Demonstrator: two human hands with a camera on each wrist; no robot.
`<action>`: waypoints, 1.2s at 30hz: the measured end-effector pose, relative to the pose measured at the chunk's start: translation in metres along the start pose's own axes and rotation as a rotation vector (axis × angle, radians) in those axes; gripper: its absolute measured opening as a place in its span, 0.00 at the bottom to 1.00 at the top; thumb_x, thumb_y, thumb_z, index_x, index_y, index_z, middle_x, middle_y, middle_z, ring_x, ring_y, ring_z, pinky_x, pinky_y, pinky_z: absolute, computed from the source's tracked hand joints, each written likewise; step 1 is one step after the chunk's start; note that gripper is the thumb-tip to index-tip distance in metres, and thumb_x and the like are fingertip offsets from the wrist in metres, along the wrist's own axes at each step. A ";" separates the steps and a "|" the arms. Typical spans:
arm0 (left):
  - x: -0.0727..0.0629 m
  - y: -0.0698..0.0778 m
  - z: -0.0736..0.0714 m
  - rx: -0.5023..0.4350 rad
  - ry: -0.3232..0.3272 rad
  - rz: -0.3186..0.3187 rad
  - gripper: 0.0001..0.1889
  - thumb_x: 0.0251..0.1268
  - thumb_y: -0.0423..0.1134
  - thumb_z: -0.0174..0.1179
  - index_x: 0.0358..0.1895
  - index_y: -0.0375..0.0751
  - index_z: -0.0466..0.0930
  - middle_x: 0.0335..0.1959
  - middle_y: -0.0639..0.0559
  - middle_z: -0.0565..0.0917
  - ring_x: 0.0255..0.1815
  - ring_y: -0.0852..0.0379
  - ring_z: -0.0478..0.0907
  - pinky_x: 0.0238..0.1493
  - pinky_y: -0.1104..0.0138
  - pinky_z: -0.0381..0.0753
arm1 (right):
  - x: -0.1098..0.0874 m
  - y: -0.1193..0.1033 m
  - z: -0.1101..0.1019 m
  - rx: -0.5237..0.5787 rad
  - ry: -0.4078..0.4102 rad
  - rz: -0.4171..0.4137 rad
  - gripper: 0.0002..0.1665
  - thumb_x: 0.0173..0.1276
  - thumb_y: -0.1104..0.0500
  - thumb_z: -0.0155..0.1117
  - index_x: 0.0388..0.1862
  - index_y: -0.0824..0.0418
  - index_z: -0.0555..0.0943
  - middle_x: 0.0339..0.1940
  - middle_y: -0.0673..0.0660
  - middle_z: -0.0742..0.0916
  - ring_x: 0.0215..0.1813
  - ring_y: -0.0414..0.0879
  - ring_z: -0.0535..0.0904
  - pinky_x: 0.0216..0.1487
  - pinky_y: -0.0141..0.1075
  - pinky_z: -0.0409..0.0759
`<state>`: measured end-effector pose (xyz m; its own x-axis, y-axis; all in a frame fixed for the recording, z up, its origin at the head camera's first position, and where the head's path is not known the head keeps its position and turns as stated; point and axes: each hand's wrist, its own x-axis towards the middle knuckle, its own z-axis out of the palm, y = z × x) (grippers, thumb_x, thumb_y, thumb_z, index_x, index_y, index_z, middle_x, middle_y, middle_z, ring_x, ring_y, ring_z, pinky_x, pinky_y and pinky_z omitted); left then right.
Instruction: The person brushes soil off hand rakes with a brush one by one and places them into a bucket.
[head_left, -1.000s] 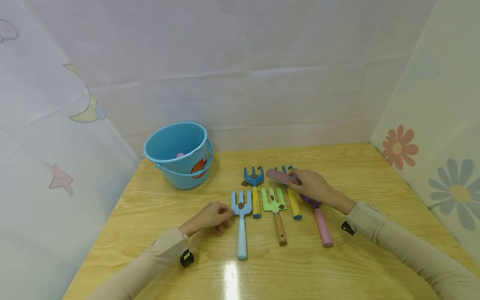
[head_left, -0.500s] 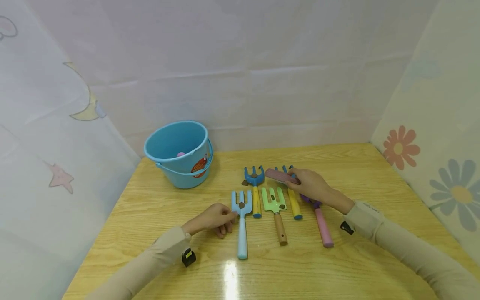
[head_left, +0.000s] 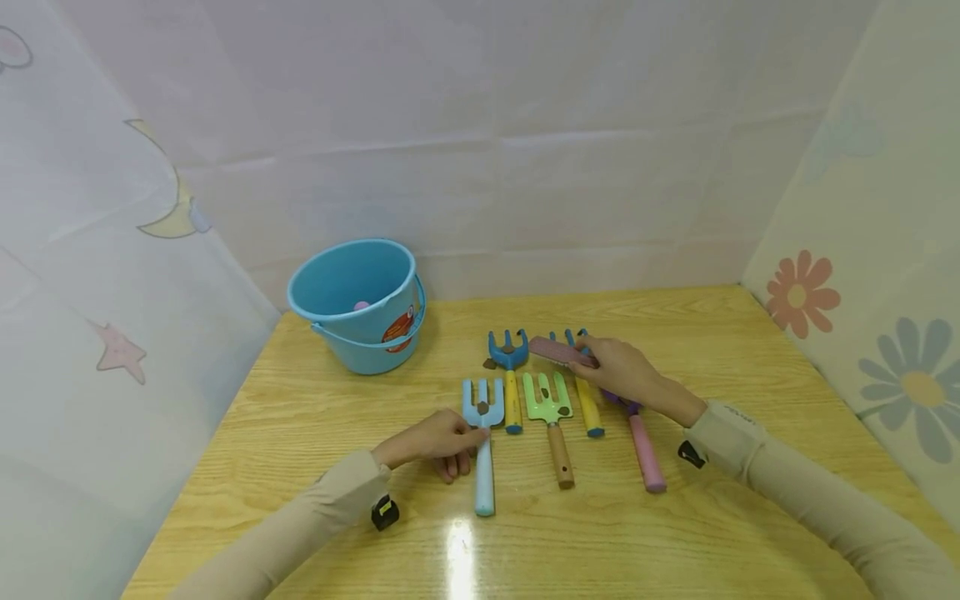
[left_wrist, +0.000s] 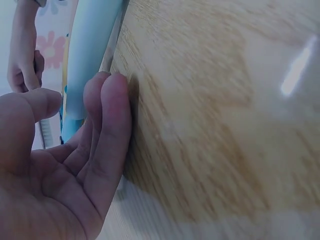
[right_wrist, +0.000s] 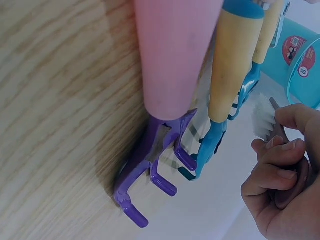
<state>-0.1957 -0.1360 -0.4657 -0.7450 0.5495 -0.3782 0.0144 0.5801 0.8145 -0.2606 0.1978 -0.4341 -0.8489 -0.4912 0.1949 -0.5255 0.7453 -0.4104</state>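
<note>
The left hand point(head_left: 435, 437) has its fingers loosely bent, its thumb lying over the neck of the light-blue fork point(head_left: 484, 479) just beside it, with no firm pinch to be seen; the right hand point(head_left: 621, 369) grips a pink-backed brush point(head_left: 551, 350). For a steady hold, the left thumb and fingers should probably close around that neck, keeping the fork level so the brown lump point(head_left: 482, 408) beyond the thumb does not roll off; the brush is best kept firm in the right hand, white bristles point(right_wrist: 263, 119) towards the soiled metal. What lies under the left fingers is hard to make out, and the left wrist view cuts off the fork's handle. The right hand hides part of the blue rake point(head_left: 589, 408) beneath it; only a pink tip point(head_left: 362, 306) shows inside the bucket point(head_left: 367, 357) beyond the left hand.
</note>
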 end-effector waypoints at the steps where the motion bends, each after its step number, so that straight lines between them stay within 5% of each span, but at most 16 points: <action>1: 0.000 0.001 0.001 0.008 -0.006 0.002 0.27 0.76 0.53 0.52 0.26 0.34 0.83 0.17 0.45 0.83 0.12 0.57 0.77 0.18 0.60 0.82 | 0.000 0.000 0.000 0.001 0.000 0.000 0.20 0.71 0.56 0.65 0.53 0.71 0.79 0.28 0.53 0.84 0.24 0.39 0.75 0.25 0.36 0.75; 17: 0.004 0.004 0.009 0.129 0.026 0.025 0.30 0.74 0.56 0.53 0.17 0.37 0.81 0.11 0.49 0.80 0.08 0.59 0.74 0.16 0.61 0.81 | -0.001 0.000 -0.002 0.015 -0.004 0.008 0.21 0.71 0.57 0.64 0.55 0.72 0.78 0.22 0.48 0.80 0.20 0.40 0.71 0.22 0.35 0.69; 36: 0.001 0.003 0.003 0.160 0.106 0.038 0.24 0.73 0.48 0.57 0.17 0.38 0.77 0.09 0.48 0.78 0.07 0.60 0.74 0.14 0.62 0.80 | -0.003 0.003 -0.002 -0.002 0.006 0.012 0.23 0.71 0.56 0.64 0.55 0.72 0.78 0.28 0.52 0.84 0.24 0.40 0.76 0.27 0.36 0.76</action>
<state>-0.1949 -0.1319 -0.4652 -0.8078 0.5112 -0.2934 0.1433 0.6531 0.7436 -0.2597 0.2023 -0.4339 -0.8554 -0.4798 0.1954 -0.5156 0.7517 -0.4113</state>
